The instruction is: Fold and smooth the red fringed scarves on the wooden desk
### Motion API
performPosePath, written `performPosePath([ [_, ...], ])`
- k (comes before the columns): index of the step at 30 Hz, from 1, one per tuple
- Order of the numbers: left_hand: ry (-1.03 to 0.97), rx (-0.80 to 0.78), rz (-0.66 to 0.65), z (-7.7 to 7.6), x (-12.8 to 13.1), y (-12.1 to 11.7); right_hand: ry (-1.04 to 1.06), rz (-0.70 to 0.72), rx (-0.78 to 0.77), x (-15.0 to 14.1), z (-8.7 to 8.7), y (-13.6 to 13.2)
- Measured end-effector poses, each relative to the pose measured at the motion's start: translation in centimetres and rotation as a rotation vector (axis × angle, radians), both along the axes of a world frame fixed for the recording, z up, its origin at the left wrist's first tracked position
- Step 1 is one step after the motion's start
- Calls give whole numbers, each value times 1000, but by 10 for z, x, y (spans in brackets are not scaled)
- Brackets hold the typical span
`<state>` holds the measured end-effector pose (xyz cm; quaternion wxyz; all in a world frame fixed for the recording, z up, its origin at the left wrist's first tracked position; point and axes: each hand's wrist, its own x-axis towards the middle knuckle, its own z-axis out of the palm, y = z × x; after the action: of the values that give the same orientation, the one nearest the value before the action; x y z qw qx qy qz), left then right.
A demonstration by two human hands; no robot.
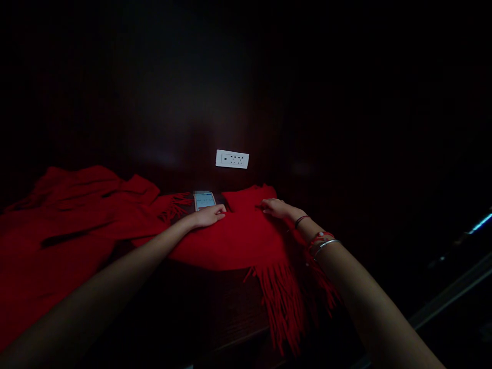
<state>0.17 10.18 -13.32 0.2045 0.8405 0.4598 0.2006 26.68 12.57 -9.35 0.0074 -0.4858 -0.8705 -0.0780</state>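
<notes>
A red scarf (234, 243) with long fringe lies spread over a dark surface, its tassels hanging past the front edge on the right. My left hand (209, 215) is closed at the scarf's far left edge, the thumb and fingers pinched together on the cloth. Farther right, my right hand (277, 207) has its fingers curled onto the scarf near a folded part at the back, gripping the fabric. The exact fingertips are dim. Bracelets circle my right wrist.
A phone (205, 200) with a lit screen lies just behind my left hand. More red fringed cloth (88, 205) is heaped at the left. A white socket panel (232, 159) is on the dark back wall. The surface's front edge (238, 341) shows below the scarf.
</notes>
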Motion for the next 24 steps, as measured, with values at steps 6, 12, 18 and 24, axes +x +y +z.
performPosePath([
  [6, 89, 27, -66, -3, -8, 1, -28, -77, 34, 0, 6, 2],
  [12, -20, 204, 45, 24, -12, 11, 31, -160, 99, 5, 17, 6],
  [18, 276, 205, 108, 2, -10, 14, 56, -218, 132, -2, -14, -1],
  [24, 274, 560, -9, -19, -4, -44, 207, -204, 312, 2, -27, -19],
])
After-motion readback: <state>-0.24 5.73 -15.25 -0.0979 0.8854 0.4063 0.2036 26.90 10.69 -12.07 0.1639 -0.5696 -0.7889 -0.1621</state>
